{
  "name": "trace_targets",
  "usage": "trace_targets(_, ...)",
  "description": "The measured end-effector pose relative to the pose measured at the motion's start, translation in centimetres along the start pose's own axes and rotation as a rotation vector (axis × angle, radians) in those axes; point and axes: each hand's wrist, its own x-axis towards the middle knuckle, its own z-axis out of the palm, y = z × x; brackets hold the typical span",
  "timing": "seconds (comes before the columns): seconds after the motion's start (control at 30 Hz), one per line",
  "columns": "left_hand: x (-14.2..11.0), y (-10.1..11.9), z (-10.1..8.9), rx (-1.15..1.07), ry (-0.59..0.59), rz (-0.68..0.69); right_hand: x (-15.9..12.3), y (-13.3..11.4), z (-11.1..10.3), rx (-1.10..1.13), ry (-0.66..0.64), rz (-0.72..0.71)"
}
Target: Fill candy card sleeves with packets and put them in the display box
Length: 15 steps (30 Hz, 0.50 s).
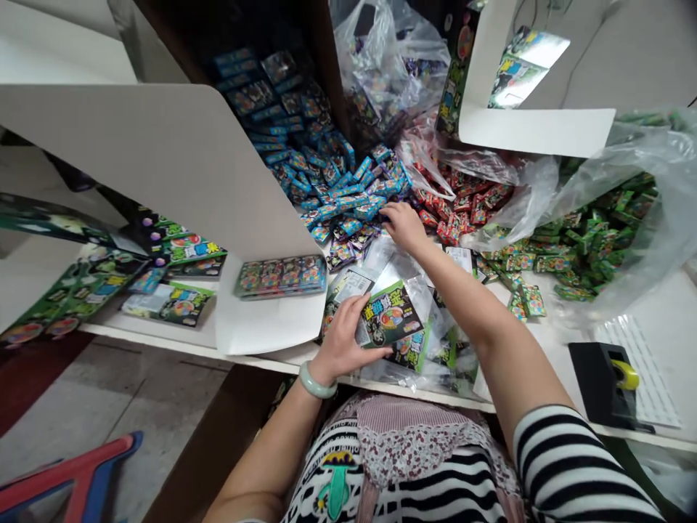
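My left hand, with a pale green bangle at the wrist, grips a black-and-green printed candy pouch. The thumb lies along its lower edge and the fingers are at its upper left. More pouches and clear plastic lie beneath it. My right hand reaches forward to the edge of a heap of small blue candy packets. Its fingers are curled down, and whatever is between them is hidden. Purple packets lie just left of that hand, with red packets to its right.
Green packets spill from a clear bag at the right. A tape dispenser stands near the front edge. On the left, an open white carton flap rises beside a stacked row of packets. Red-and-blue framework stands on the floor.
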Motion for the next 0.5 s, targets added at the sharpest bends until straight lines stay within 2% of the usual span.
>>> trace_targets(0.1,-0.3,-0.3,-0.3,-0.005,-0.008,-0.024,4.3,0.3,1.3,-0.15,-0.028,0.009)
trace_targets(0.17,-0.5,-0.6,-0.5,-0.006,-0.003,-0.03,5.3,0.7,1.5,-0.163,-0.063,-0.042)
trace_targets(0.23,-0.7,-1.0,-0.8,-0.01,0.013,-0.037,5.1,1.1,1.3,-0.096,-0.054,-0.071)
trace_targets(0.3,-0.8,-1.2,-1.0,-0.02,0.028,-0.053,3.5,1.3,0.8,0.042,0.004,-0.012)
trace_targets(0.37,-0.9,-1.4,-1.2,-0.033,0.033,-0.064,0.7,1.2,0.0,0.261,0.019,0.115)
trace_targets(0.5,-0.8,-1.6,-1.4,-0.044,0.069,-0.039,-7.2,0.9,-2.6,0.784,-0.169,0.313)
